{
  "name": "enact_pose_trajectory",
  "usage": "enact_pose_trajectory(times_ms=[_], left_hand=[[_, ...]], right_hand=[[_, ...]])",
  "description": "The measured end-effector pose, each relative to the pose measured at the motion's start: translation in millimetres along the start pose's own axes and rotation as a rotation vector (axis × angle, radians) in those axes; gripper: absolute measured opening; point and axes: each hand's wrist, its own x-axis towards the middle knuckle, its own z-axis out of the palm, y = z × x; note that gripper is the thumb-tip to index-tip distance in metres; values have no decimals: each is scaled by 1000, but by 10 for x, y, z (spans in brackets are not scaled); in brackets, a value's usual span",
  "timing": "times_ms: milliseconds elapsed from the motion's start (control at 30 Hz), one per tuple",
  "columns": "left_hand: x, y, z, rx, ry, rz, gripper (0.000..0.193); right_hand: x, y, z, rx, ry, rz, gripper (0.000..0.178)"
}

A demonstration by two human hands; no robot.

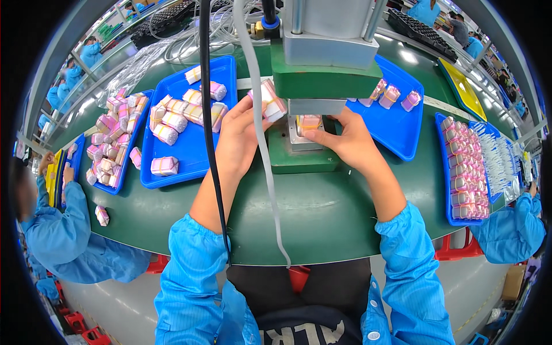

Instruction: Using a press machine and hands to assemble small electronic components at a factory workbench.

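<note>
On the green table (305,221), the right hand (347,141) puts its thumb against a wrapped bundle (309,122) seated in the press (328,83); whether its fingers grip it, one cannot tell. Left of that, the left hand (238,135) pinches a pink-and-white bundle (270,100). Black trays (422,34) lie far right.

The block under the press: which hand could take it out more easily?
Probably the right hand: its thumb is right at the block under the press, while the left hand holds another block.
</note>
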Motion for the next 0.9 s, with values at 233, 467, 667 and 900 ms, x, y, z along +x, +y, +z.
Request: enact_pose_trajectory(times_ms=[233, 467, 667, 900], left_hand=[[6, -13, -55, 46, 88, 15, 41], [39, 29, -95, 72, 198, 45, 39], [71, 105, -259, 96, 284, 132, 33], [94, 254, -633, -26, 511, 89, 43]], right_hand=[[-17, 11, 7, 25, 4, 43, 46], [-10, -16, -26, -4, -35, 43, 43], [-32, -38, -25, 13, -7, 77, 38], [-8, -66, -14, -8, -30, 77, 39]])
